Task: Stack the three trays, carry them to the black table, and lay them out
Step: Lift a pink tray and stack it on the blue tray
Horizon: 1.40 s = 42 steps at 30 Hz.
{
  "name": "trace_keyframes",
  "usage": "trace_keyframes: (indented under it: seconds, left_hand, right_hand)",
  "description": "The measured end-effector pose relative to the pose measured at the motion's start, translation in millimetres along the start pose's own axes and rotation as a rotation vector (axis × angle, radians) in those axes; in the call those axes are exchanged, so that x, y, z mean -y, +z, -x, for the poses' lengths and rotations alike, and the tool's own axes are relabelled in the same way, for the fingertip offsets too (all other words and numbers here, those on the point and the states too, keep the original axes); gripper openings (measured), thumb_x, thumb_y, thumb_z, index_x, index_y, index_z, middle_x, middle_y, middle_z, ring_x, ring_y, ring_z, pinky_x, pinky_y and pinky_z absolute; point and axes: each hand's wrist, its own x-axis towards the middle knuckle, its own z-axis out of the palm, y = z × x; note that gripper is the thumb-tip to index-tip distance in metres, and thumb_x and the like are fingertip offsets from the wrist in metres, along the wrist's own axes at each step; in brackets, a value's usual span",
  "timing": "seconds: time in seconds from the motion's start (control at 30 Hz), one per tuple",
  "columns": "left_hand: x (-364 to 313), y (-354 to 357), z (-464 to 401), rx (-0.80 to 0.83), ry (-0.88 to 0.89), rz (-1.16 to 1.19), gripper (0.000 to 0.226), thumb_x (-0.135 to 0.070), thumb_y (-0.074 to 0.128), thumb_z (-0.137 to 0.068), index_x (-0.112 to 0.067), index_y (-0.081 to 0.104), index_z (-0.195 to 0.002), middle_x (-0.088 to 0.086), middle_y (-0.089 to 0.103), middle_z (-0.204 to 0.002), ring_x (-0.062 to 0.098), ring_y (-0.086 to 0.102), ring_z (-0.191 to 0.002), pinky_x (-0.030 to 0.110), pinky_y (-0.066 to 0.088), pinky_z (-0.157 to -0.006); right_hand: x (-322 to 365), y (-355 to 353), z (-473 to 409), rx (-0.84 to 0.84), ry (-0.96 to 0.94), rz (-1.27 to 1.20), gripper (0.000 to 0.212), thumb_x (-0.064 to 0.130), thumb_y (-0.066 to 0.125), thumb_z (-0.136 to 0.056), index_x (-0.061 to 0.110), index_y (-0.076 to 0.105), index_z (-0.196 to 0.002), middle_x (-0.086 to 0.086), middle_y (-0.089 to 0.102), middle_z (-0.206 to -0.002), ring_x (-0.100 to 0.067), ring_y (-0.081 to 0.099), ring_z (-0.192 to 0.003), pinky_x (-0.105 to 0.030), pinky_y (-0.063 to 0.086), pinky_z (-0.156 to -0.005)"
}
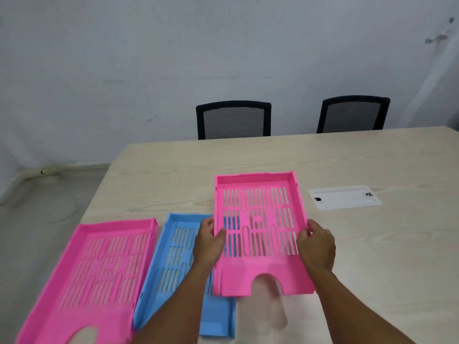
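Observation:
I hold a pink slotted tray (260, 232) above the light wooden table (323, 157), its left part overlapping the blue tray. My left hand (208, 242) grips its left rim and my right hand (316, 244) grips its right rim. The blue tray (178, 264) lies flat on the table just left of and partly under the held one. A second pink tray (92, 276) lies flat at the far left, near the table's corner. The black table is not in view.
A white cable cover plate (345, 197) is set into the tabletop to the right of the held tray. Two black mesh chairs (233, 120) (352, 114) stand behind the far edge. The table's left edge drops to a grey floor (37, 214).

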Motion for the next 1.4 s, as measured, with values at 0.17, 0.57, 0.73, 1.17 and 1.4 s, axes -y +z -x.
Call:
trace_keyframes:
  seconds: [0.17, 0.57, 0.73, 1.17, 1.4]
  left_hand:
    - [-0.5, -53.6, -1.8, -0.090, 0.045, -0.022, 0.030, 0.002, 0.058, -0.091, -0.025, 0.059, -0.105, 0.009, 0.071, -0.114, 0.020, 0.068, -0.097, 0.046, 0.055, -0.096]
    - [51.6, -159.7, 5.3, -0.085, -0.070, -0.143, 0.038, 0.000, 0.043, -0.100, -0.009, 0.047, -0.137, 0.015, 0.061, -0.134, 0.015, 0.066, -0.083, 0.032, 0.055, -0.073]
    - [70.8, -164.0, 8.2, -0.054, -0.107, -0.148, 0.044, -0.004, 0.042, -0.101, -0.016, 0.039, -0.143, 0.014, 0.052, -0.147, 0.026, 0.070, -0.100, 0.050, 0.058, -0.090]
    - [74.6, -130.2, 15.2, -0.036, -0.115, -0.075, 0.048, -0.003, 0.045, -0.099, -0.018, 0.040, -0.144, 0.009, 0.051, -0.147, 0.028, 0.064, -0.115, 0.052, 0.055, -0.097]
    - [63.1, -112.3, 18.1, 0.006, -0.080, -0.134, 0.045, -0.006, 0.042, -0.102, -0.015, 0.038, -0.146, 0.012, 0.059, -0.138, 0.025, 0.071, -0.094, 0.040, 0.060, -0.079]
  right_hand:
    - [16.4, 37.3, 28.4, 0.143, -0.017, -0.053, 0.013, 0.010, 0.050, -0.080, 0.011, 0.051, -0.067, -0.020, 0.059, -0.067, -0.040, 0.057, -0.066, -0.041, 0.047, -0.058]
    - [48.5, 106.8, 122.3, 0.371, 0.032, -0.182, 0.019, 0.007, 0.051, -0.087, 0.007, 0.070, -0.086, -0.005, 0.071, -0.072, -0.022, 0.068, -0.061, -0.040, 0.060, -0.060]
    - [47.1, 110.3, 133.2, 0.371, 0.024, -0.190, 0.024, 0.007, 0.050, -0.090, 0.016, 0.072, -0.095, 0.002, 0.073, -0.077, -0.018, 0.069, -0.058, -0.040, 0.062, -0.060]
    - [33.1, 92.8, 115.1, 0.341, -0.011, -0.134, 0.038, 0.007, 0.044, -0.096, 0.015, 0.066, -0.126, -0.006, 0.074, -0.090, -0.019, 0.070, -0.074, -0.035, 0.060, -0.075]
    - [18.3, 79.7, 106.9, 0.304, -0.015, -0.123, 0.030, 0.004, 0.044, -0.096, 0.015, 0.069, -0.109, 0.000, 0.071, -0.076, -0.015, 0.069, -0.065, -0.035, 0.062, -0.069]
